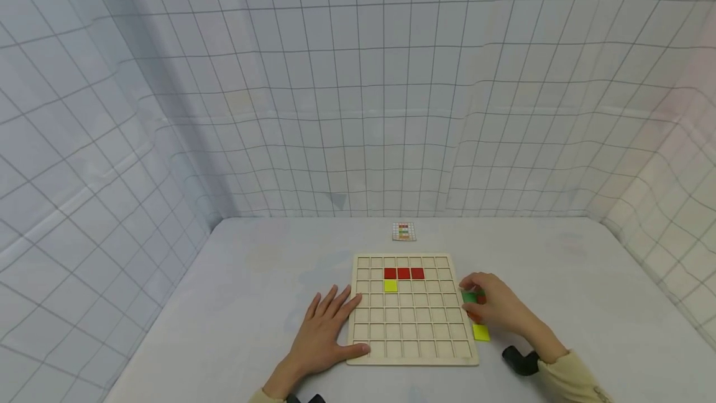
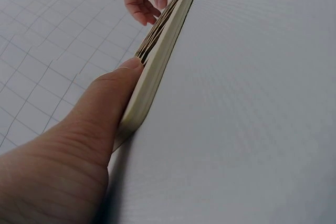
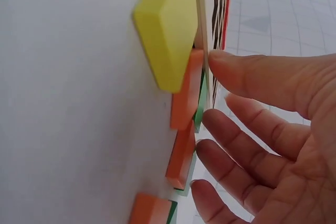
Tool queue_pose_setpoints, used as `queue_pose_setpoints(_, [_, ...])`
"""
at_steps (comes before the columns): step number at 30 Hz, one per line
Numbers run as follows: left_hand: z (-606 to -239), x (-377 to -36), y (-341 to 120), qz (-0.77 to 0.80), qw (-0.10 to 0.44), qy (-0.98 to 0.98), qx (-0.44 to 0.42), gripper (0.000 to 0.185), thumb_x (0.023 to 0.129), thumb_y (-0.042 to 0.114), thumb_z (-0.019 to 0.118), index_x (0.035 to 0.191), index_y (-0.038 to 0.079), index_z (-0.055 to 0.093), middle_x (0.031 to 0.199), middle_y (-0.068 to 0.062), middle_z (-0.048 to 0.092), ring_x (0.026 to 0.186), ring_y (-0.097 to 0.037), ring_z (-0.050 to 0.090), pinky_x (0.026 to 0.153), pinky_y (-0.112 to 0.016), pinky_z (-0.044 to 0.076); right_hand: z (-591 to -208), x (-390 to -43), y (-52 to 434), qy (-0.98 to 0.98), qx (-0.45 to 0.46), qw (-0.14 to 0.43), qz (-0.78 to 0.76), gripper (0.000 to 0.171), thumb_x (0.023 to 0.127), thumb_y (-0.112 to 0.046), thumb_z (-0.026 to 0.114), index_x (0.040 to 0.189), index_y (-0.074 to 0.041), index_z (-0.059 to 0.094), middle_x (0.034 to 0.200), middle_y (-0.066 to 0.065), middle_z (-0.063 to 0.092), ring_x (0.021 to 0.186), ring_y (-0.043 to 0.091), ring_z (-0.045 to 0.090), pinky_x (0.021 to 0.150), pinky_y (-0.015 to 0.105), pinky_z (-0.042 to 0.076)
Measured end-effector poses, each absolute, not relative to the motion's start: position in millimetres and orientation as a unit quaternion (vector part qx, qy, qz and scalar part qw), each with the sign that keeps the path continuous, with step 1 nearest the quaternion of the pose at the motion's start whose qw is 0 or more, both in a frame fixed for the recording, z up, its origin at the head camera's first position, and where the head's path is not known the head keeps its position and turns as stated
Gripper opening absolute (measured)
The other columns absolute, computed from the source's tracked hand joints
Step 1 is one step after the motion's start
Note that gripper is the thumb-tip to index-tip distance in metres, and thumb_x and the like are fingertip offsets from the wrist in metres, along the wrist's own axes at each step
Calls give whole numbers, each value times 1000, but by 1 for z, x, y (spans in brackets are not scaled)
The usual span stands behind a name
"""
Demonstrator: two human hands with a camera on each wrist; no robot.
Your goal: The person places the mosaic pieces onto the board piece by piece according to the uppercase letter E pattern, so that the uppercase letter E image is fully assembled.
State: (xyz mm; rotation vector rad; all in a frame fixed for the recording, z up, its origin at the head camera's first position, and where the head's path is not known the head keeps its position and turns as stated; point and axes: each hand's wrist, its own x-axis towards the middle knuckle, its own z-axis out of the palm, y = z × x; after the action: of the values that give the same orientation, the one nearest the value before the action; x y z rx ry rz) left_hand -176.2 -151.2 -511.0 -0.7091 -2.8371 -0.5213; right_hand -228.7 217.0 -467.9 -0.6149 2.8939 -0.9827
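You're flattening your left hand (image 1: 324, 334) against the grid board (image 1: 412, 353) while your right hand (image 1: 495, 305) is loosely fingering loose tiles (image 1: 480, 332) without clamping any, risking scattering them.

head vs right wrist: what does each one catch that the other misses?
Head only: the left hand flat at the grid board's left edge, three red tiles and one yellow tile seated in cells, a small pattern card beyond the board.

Right wrist only: several orange-edged tiles lying on the table beside the board, and the fingers spread with nothing pinched.

Both: the right hand by the board's right edge and a loose yellow tile.
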Motion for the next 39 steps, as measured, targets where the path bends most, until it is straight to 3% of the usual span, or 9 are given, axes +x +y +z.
queue_pose_setpoints(14, [-512,-177,-151,-172,79,-954,-232,91,77,78,48,149,23,35,154,-2,27,142,-28,15,110,-52,6,-466,-240,230,908,-269,27,-321,20,79,-1,74,98,-6,67,95,-1,63,82,17,51,72,32,46])
queue_pose_setpoints(19, [-513,-177,-151,-172,79,-954,-233,91,78,78,47,149,23,35,154,-2,27,142,-28,15,110,-52,6,-468,-244,228,916,-244,26,-318,19,79,-1,74,96,-6,67,89,-2,61,77,15,51,68,29,46])
queue_pose_setpoints(27, [-515,-176,-152,-180,96,-948,-242,89,79,75,50,148,20,37,153,-4,29,141,-29,18,109,-54,9,-468,-245,225,930,-148,37,-334,21,79,-12,77,96,-5,67,86,0,58,74,15,51,65,31,46])
queue_pose_setpoints(39, [-515,-177,-152,-189,83,-950,-236,90,78,77,50,149,23,35,154,-1,26,142,-26,15,110,-50,4,-469,-244,227,937,-131,17,-325,16,80,-13,77,91,-7,67,81,0,55,71,15,49,59,30,44])
